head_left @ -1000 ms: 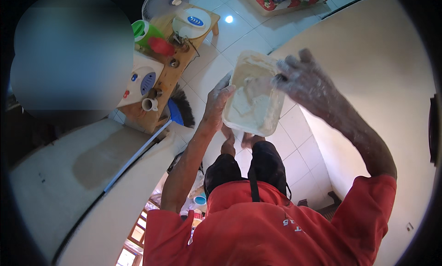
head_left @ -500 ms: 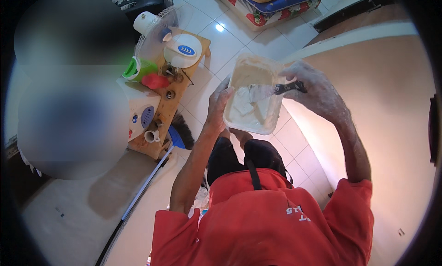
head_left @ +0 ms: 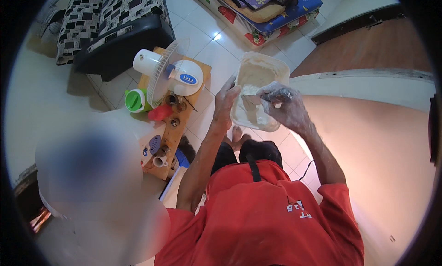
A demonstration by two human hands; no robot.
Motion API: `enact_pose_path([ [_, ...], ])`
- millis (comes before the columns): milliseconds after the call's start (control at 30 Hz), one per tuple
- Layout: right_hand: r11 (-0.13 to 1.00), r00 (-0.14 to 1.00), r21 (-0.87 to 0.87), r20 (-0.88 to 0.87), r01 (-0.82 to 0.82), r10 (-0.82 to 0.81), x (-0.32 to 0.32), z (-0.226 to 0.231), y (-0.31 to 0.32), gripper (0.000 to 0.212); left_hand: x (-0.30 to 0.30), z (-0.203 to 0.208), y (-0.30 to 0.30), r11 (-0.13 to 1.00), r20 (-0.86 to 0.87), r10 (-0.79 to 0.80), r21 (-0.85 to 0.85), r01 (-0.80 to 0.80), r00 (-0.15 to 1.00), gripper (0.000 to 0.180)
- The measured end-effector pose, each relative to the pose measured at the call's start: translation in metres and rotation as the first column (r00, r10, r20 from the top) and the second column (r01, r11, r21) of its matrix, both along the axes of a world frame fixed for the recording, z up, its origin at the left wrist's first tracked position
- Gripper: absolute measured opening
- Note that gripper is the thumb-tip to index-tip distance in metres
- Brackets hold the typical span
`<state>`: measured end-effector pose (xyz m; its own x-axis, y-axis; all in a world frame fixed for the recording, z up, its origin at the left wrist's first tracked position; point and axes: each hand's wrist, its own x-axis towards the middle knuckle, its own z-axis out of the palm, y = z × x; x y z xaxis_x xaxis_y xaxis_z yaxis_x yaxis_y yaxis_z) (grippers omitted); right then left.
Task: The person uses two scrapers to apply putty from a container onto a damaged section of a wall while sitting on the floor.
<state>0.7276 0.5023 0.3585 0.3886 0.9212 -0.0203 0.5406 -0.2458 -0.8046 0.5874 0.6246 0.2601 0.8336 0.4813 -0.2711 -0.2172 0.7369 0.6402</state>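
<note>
A whitish rectangular tub is held in front of me, with pale, wet-looking paste inside. My left hand is closed on the tub's left side, its thumb over the rim. Dusted with white, my right hand grips the dark handle of a putty knife above the tub's right side. The knife's blade slants down to the left into the paste. Part of the handle is hidden by my fingers.
Left of the tub, a wooden table bears a white fan, a green-lidded jug and a mug. A patterned sofa and stacked mattresses stand farther off. A pale wall rises at right. A blurred patch covers the lower left.
My right hand has moved left and inward over the tub, carrying the putty knife. The left hand keeps its hold. The view has shifted, and the blurred patch is lower.
</note>
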Motion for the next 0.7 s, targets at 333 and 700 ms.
enact_pose_path([
  [333,0.993,0.978,-0.031,-0.171,0.118,-0.122,0.082,-0.010,0.051,0.017,0.090,-0.004,0.067,0.990,-0.045,-0.133,0.039,0.134,0.990,0.074],
  [700,0.993,0.979,-0.029,-0.169,0.115,-0.118,0.182,-0.037,0.079,0.018,0.215,-0.017,0.100,0.969,-0.002,-0.246,0.009,0.246,0.969,0.071],
])
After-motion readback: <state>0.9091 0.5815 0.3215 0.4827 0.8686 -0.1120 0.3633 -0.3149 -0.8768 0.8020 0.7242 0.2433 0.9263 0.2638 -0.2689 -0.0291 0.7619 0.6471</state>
